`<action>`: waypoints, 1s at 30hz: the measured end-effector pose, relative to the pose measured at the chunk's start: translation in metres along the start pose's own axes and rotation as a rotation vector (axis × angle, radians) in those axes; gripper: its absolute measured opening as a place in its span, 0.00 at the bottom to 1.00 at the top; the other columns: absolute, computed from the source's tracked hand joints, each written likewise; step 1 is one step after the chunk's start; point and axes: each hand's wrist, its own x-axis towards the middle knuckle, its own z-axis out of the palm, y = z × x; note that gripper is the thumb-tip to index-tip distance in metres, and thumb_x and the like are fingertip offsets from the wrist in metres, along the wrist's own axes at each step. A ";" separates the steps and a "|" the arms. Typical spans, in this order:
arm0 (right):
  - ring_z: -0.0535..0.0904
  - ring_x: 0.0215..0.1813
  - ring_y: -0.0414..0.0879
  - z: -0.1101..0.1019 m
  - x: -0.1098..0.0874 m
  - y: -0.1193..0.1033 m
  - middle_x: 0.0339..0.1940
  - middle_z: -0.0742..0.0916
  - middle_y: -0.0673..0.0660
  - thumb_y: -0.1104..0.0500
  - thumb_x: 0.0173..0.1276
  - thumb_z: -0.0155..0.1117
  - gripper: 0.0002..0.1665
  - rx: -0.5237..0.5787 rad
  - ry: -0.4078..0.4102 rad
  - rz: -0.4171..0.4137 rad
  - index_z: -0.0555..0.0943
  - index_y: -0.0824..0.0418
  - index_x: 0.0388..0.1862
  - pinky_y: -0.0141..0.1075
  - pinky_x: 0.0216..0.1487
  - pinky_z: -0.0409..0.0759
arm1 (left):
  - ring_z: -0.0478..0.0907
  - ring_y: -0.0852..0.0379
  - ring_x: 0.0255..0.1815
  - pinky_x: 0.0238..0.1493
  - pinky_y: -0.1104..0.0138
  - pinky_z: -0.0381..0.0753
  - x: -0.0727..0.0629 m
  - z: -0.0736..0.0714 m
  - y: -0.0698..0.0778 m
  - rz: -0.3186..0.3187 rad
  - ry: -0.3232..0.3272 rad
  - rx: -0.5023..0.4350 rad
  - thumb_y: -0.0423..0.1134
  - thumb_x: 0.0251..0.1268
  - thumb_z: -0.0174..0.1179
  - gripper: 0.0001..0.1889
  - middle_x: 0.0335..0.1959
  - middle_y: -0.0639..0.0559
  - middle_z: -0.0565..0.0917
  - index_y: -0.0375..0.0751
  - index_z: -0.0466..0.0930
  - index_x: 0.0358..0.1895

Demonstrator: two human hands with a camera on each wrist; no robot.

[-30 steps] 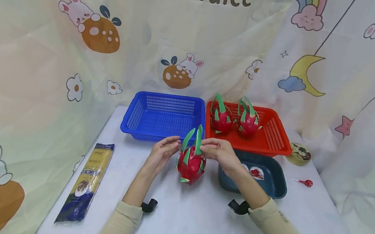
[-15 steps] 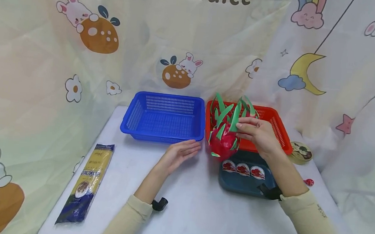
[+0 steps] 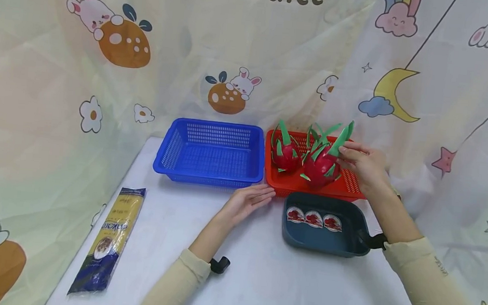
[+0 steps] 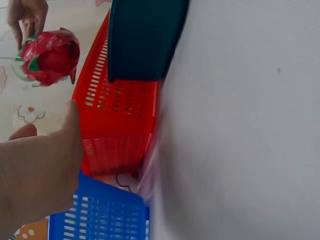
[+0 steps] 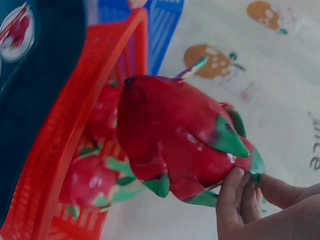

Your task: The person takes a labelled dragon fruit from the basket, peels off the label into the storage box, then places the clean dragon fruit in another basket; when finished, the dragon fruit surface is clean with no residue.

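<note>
My right hand [image 3: 366, 168] pinches a red dragon fruit [image 3: 320, 171] by its green leaves, holding it over the red basket [image 3: 280, 187]. In the right wrist view the fruit [image 5: 175, 135] hangs above two more dragon fruits; one [image 5: 90, 180] shows more fully than the other [image 5: 104, 110]. From the head, one basket fruit [image 3: 286, 157] is plain at the left, while the held fruit mostly covers its neighbour. Straight fingers extend from my left hand [image 3: 248, 201] beside the red basket's front left corner; it holds nothing. Whether it touches the basket, I cannot tell.
Left of the red basket stands a blue basket [image 3: 207, 174]. A dark teal tray [image 3: 323, 244] with round stickers lies in front, under my right forearm. A long yellow and blue packet [image 3: 107, 242] lies at the table's left. Printed cloth hangs behind.
The right hand has carried the dragon fruit from the middle of the table rightward and back over the red basket. My left hand came away from the fruit and shifted right.
</note>
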 end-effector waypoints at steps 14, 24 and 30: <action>0.88 0.43 0.39 -0.036 0.031 0.014 0.40 0.90 0.46 0.56 0.72 0.72 0.20 -0.056 0.134 0.045 0.84 0.64 0.58 0.30 0.49 0.87 | 0.72 0.34 0.73 0.75 0.50 0.70 0.014 0.007 -0.009 0.002 0.048 -0.128 0.31 0.80 0.46 0.27 0.73 0.31 0.72 0.27 0.59 0.77; 0.87 0.45 0.39 -0.056 0.040 0.041 0.45 0.86 0.46 0.53 0.72 0.72 0.28 -0.068 0.229 0.173 0.81 0.60 0.67 0.29 0.51 0.86 | 0.71 0.31 0.72 0.75 0.47 0.69 0.017 0.005 -0.012 0.005 0.039 -0.187 0.32 0.80 0.45 0.21 0.74 0.28 0.69 0.27 0.65 0.70; 0.88 0.42 0.39 -0.064 0.047 0.057 0.41 0.87 0.46 0.53 0.73 0.70 0.32 -0.096 0.249 0.210 0.76 0.63 0.71 0.33 0.55 0.85 | 0.69 0.31 0.74 0.76 0.48 0.68 0.016 0.003 -0.012 0.005 0.034 -0.188 0.35 0.81 0.43 0.26 0.76 0.28 0.67 0.25 0.62 0.76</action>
